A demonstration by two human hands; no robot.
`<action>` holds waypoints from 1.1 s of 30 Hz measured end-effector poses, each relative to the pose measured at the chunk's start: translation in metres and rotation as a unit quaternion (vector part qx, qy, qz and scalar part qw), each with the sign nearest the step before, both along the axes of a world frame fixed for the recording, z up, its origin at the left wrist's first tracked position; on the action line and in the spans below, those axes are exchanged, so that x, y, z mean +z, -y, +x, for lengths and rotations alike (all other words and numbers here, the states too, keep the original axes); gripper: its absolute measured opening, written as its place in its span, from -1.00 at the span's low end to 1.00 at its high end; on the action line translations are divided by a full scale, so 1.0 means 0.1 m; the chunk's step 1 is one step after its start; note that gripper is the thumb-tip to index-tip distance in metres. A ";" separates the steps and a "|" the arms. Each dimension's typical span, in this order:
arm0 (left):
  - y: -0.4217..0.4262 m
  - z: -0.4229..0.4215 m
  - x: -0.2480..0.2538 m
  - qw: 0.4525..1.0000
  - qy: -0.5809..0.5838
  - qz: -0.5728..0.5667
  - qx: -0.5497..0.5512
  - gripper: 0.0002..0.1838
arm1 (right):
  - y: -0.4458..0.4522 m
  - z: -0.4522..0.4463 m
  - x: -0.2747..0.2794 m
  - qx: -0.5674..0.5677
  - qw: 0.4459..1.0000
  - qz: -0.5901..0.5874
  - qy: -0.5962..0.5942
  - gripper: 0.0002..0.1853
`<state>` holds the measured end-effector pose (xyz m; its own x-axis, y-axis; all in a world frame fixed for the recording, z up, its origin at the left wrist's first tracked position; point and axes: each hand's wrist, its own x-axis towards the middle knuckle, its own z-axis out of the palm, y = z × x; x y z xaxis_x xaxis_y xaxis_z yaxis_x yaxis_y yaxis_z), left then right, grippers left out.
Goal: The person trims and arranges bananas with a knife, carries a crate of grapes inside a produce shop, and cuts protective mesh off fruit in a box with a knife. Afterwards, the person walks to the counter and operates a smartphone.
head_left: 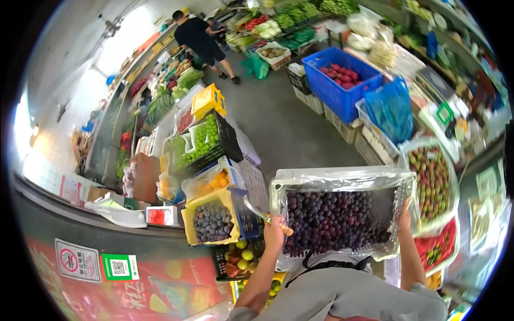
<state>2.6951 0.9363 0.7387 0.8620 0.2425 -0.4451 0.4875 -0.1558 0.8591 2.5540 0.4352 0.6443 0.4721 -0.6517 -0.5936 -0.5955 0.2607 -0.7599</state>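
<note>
Left hand [273,231], bare, curled around the left rim of a shallow white plastic crate [409,184], a curved silver metal tool with a brown wooden handle [262,215] caught in the same grasp; exact lie of the fingertips hidden, cannot tell. Right hand [405,215], also bare, clasped over the opposite rim, most fingers out of sight beyond the wall.

Head camera, looking forward and down: crate between both hands, just in front of the waist and loose grey clothing [369,289]. Inside, a bed of small round dark purple grapes [332,219], thickest at left and centre, thinner toward the right end. Along the far edge, crumpled clear plastic film [348,182].

Near the left hand, a yellow-lined box [186,223] of round bluish-black fruit [212,221]; farther off on that side, a black plastic crate [227,138] of bright green grapes [206,135] and a yellow plastic box [203,101].

Near the right hand, a plastic-lined white basket [453,192] of small oval red-and-green fruit [430,182].

Farther ahead, beside a dark grey floor [289,123], a large blue plastic crate [327,91] of red produce [341,75], next to a blue plastic bag [389,112]. At the back, left of centre, a person in dark top and shorts [199,37], back turned.
</note>
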 end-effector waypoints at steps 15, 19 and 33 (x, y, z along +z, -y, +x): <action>0.11 4.05 0.45 0.998 0.043 0.005 0.043 -0.46 | 0.04 4.64 0.49 -0.036 0.990 0.028 0.136 -0.09; 0.11 5.18 0.50 0.997 0.059 0.011 0.051 -0.50 | 0.08 5.69 0.46 -0.029 0.985 0.071 0.157 0.07; -0.44 9.22 0.15 0.993 0.037 0.005 0.111 -0.56 | -0.50 10.67 0.14 0.074 0.985 0.057 0.146 -0.05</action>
<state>3.6175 0.9799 0.7539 0.8165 0.4349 -0.3797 0.4469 -0.0598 0.8926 3.6207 0.4851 0.6582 0.7188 -0.4994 -0.4837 -0.3931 0.2819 -0.8752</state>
